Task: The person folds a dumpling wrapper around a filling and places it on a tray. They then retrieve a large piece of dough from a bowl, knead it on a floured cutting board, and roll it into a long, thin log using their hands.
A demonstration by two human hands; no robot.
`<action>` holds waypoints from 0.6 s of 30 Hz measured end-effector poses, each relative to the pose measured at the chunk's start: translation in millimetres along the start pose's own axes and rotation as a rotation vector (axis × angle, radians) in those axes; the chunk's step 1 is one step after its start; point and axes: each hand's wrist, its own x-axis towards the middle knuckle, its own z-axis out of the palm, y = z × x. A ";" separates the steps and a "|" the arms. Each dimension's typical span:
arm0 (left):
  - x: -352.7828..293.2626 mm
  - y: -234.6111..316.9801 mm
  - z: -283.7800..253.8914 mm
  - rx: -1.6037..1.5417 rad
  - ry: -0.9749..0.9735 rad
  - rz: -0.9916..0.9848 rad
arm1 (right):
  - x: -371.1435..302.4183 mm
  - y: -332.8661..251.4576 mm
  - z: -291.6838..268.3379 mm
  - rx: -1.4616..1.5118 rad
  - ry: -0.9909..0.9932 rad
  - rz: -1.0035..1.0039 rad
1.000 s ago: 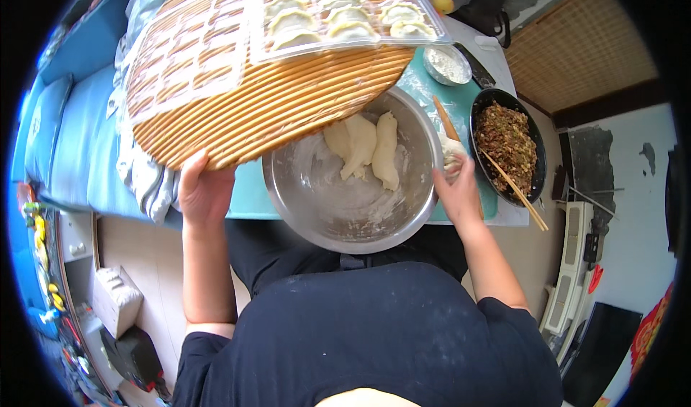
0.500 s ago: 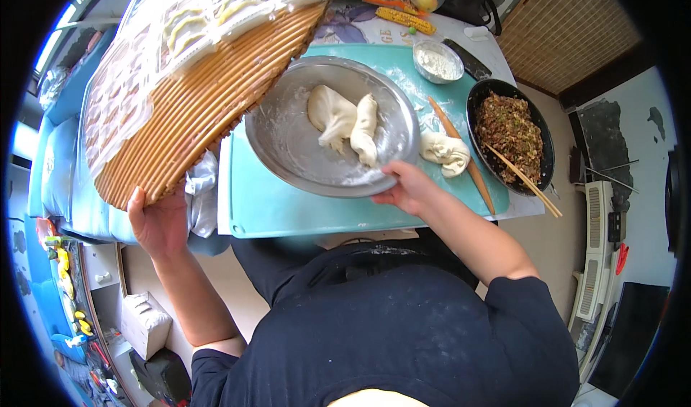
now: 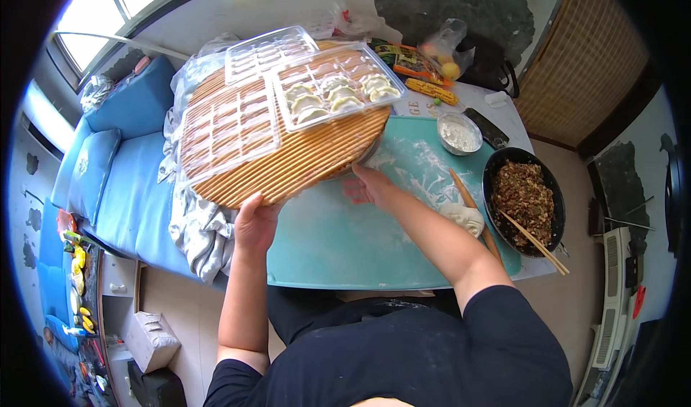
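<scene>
My left hand [image 3: 255, 223] grips the near edge of a large round reed tray [image 3: 331, 144], its thumb on top. On the tray lie clear plastic compartment trays; one, the dumpling tray [image 3: 295, 119], holds several pale dumplings, and two others look unfilled. Under the reed tray's right side a metal bowl [image 3: 373, 150] shows only a sliver of its wall; the dough inside is hidden. My right hand [image 3: 368, 184] is closed at the bowl's near side, fingers partly hidden. A lump of dough [image 3: 463, 218] and a wooden rolling pin [image 3: 491, 243] rest on the floured turquoise mat [image 3: 338, 249].
At the right stands a black pan [image 3: 491, 209] of minced filling with chopsticks [image 3: 536, 243] across its rim. Behind the mat are a bowl of flour [image 3: 459, 134], a dark flat object [image 3: 486, 128], a corn cob [image 3: 432, 91] and bagged produce. A blue sofa [image 3: 137, 184] borders the left.
The reed tray has come down and right over the metal bowl, which has slid left and back beneath it. My left hand moved right with the tray; my right hand shifted left with the bowl.
</scene>
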 end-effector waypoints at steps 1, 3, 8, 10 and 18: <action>4.8 -6.9 0.6 -0.006 0.011 -0.014 | -14.4 2.3 -0.5 -0.075 0.054 0.045; 15.0 -24.9 -16.2 -0.018 -0.002 -0.060 | -52.8 24.0 -22.0 -0.185 0.076 -0.065; 28.2 -63.9 -44.9 -0.049 0.072 -0.125 | -159.4 63.5 -86.7 -0.808 0.399 -0.455; 28.3 -72.4 -58.6 -0.054 0.035 -0.175 | -196.5 65.8 -105.8 -1.162 0.526 -0.707; 49.7 -74.2 -76.9 0.129 0.238 -0.203 | -214.1 53.1 -142.9 -1.882 0.628 -0.607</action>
